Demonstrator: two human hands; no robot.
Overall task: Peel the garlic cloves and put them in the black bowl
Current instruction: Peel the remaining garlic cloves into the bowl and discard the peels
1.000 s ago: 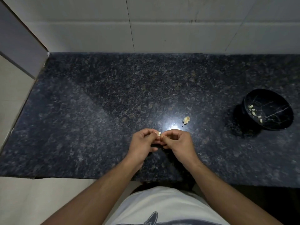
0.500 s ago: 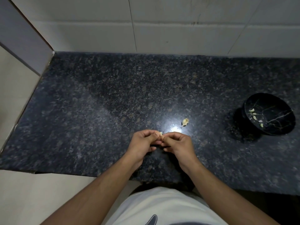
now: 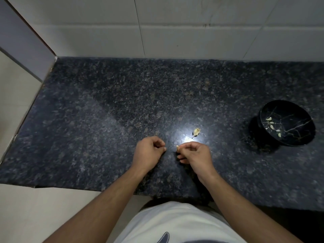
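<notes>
While the right hand [image 3: 193, 153] pinches a small garlic clove [image 3: 177, 146] at its fingertips, the left hand [image 3: 149, 151] is curled, seemingly empty. The black bowl [image 3: 287, 122] stands well apart to the right on the worktop [image 3: 105, 120], nearer the right hand.

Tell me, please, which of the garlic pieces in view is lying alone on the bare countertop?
It is the garlic piece beside the bright glare spot, just beyond the right hand. The others are either inside the black bowl or, like the clove, pinched in that hand.
</notes>
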